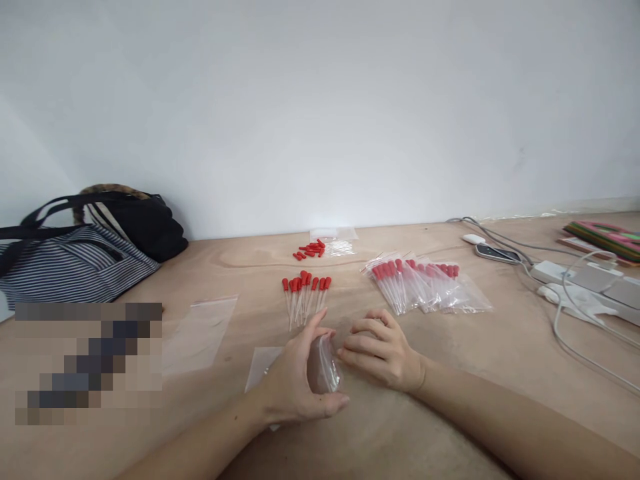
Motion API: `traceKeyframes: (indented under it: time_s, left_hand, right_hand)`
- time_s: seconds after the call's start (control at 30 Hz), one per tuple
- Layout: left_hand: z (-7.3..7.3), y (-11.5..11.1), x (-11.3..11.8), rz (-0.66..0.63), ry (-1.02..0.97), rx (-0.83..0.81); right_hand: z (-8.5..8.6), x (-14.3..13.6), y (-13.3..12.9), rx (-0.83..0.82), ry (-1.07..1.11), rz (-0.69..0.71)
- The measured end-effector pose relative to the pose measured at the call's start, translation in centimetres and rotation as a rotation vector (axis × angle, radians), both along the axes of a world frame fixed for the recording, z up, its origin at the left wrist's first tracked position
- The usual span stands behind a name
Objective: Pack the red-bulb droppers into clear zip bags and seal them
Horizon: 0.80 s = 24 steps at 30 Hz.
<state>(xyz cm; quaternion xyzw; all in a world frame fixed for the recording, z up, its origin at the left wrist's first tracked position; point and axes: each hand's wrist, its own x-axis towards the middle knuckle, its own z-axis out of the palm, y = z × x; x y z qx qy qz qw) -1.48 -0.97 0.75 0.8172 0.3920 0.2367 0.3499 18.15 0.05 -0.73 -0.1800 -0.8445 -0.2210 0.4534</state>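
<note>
Bright, even light, faint shadows, wide-angle bending at edges, one pixelated patch left.

Wall (320,100): plain white, evenly lit | surface (500,347): light plywood, set against wall | striped bag (70,263): placed far left

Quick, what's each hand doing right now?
Left hand: closed around the clear plastic bag, holding its mouth open.
Right hand: fingers curled, touching the bag's edge; grip cannot be told.
</note>
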Motion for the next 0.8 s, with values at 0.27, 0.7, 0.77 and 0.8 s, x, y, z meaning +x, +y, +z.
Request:
traceKeyframes:
  time_s: [0.27,0.7,0.77,0.8]
  left_hand:
    - [0.05,0.07,0.07,-0.029,-0.017,-0.002]
    - [-0.38,0.20,-0.05,-0.052,-0.036,0.015]
    - [-0.34,0.17,-0.03,-0.054,-0.040,0.011]
    - [-0.29,0.16,0.00,-0.055,-0.038,0.009]
  right_hand:
    - [0.01,-0.17,-0.26,-0.043,0.022,0.025]
    - [0.40,-0.14,-0.56,-0.020,-0.001,0.077]
    - [0.40,-0.17,-0.59,-0.011,-0.022,0.075]
    - [0.35,-0.20,-0.59,-0.010,-0.035,0.075]
